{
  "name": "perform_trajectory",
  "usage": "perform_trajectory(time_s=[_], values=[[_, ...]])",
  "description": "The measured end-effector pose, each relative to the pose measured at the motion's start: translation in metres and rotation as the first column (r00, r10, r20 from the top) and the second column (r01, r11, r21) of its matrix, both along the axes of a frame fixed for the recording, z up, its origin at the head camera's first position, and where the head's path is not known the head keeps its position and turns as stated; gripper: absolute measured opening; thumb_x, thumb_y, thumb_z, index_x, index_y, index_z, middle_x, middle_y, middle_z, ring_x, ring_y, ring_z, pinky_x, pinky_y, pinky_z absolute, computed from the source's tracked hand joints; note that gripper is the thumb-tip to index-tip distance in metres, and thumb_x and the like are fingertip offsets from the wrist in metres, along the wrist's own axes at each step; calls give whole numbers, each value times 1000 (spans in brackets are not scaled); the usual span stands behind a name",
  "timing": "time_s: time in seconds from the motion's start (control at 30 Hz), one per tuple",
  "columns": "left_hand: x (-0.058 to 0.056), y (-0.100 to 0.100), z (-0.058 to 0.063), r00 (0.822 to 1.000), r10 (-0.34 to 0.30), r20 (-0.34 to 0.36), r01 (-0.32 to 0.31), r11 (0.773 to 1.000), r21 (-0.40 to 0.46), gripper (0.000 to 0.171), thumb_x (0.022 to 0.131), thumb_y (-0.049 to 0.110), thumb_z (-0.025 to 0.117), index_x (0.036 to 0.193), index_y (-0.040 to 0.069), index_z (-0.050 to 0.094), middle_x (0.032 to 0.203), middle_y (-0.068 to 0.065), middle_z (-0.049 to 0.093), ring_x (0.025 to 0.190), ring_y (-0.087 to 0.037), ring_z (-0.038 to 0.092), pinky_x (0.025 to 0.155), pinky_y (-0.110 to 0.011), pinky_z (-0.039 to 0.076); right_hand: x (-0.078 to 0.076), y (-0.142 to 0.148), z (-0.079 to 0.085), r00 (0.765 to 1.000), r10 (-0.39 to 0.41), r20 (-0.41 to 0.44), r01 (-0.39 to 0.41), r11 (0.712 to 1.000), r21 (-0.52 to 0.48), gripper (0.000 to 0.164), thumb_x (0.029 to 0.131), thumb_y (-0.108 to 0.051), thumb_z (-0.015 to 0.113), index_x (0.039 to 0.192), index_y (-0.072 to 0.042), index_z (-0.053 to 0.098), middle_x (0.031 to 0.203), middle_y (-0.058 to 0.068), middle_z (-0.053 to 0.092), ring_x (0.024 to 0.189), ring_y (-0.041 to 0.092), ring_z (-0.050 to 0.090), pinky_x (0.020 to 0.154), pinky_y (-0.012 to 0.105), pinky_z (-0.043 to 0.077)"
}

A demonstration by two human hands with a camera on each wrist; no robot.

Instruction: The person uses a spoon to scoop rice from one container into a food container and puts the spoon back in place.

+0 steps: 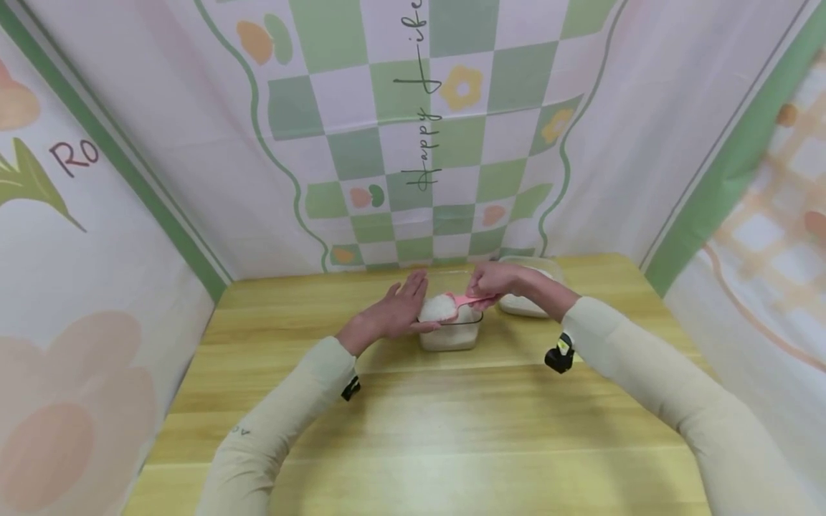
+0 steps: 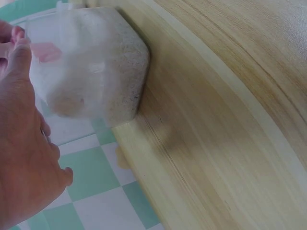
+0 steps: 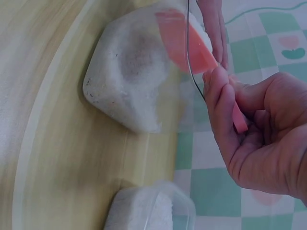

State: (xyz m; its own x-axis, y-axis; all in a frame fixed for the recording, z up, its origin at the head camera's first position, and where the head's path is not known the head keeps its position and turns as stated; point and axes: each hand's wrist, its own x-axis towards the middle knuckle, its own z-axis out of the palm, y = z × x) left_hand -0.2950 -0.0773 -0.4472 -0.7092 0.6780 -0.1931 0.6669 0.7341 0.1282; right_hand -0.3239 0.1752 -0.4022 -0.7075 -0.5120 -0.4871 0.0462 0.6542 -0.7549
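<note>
My right hand (image 1: 493, 281) grips the handle of a pink scoop (image 3: 180, 40), the fingers curled round it. A heap of white grains, apparently rice (image 1: 437, 308), fills the scoop, which sits at the top of a clear plastic container (image 1: 449, 340). More pale grains lie inside that container, with a hollow showing through its wall in the right wrist view. At the container's left side is my left hand (image 1: 395, 313), fingers straight and thumb stretched along the front near the rim. Whether it touches the scoop or only the container, I cannot tell.
Behind my right forearm stands a second clear container (image 1: 525, 308) holding white grains, partly hidden. Both containers are near the back of the wooden table (image 1: 439, 430). A patterned cloth (image 1: 400, 158) hangs behind the table, with more cloth at both sides.
</note>
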Motion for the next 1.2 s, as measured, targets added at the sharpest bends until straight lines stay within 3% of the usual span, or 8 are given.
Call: perform_trajectory(time_s=[0.13,0.33,0.57,0.77,0.97,1.2], values=[[0,0,0,1000,0,-1,0,1000,-3,101,98,71,32,158,-2,-3,168,-18,-9,156,-28,-8,125,-52,14,0,6,-2,999,-33,24,34,999,-39,28,98,4,44,85,10,68,64,1,66,58,5,64,56,15,52],[-1,0,0,1000,4,-5,-4,1000,2,102,97,72,32,159,-2,-2,168,-18,-10,156,-28,-8,125,-52,15,2,14,-3,997,-48,54,53,995,-90,27,99,5,46,79,6,64,71,3,67,62,7,67,58,16,54],[-1,0,-1,1000,-4,-12,4,1000,5,101,98,71,32,158,-2,-3,168,-19,-9,156,-28,-8,125,-52,14,7,26,-7,994,-71,87,82,987,-135,25,101,2,47,100,19,65,68,1,69,60,6,63,54,15,48],[0,-1,-1,1000,5,19,-5,1000,26,102,97,71,34,158,-1,-5,167,-16,-15,156,-28,-9,125,-53,11,12,35,-10,990,-104,99,120,978,-171,27,102,2,45,106,19,65,73,2,70,62,6,65,59,16,52],[0,-2,0,1000,0,20,-1,999,37,103,97,71,36,158,-2,-4,167,-19,-11,157,-31,-6,124,-54,13,17,41,-10,983,-145,116,167,963,-211,30,102,2,44,119,25,56,74,3,70,67,7,67,66,17,56],[1,-1,1,1000,6,24,-7,999,43,103,97,69,39,158,-2,-2,168,-20,-8,157,-30,-6,124,-55,14,25,46,-7,975,-175,135,204,949,-240,31,102,3,44,120,27,52,78,4,69,69,8,66,67,16,56]])
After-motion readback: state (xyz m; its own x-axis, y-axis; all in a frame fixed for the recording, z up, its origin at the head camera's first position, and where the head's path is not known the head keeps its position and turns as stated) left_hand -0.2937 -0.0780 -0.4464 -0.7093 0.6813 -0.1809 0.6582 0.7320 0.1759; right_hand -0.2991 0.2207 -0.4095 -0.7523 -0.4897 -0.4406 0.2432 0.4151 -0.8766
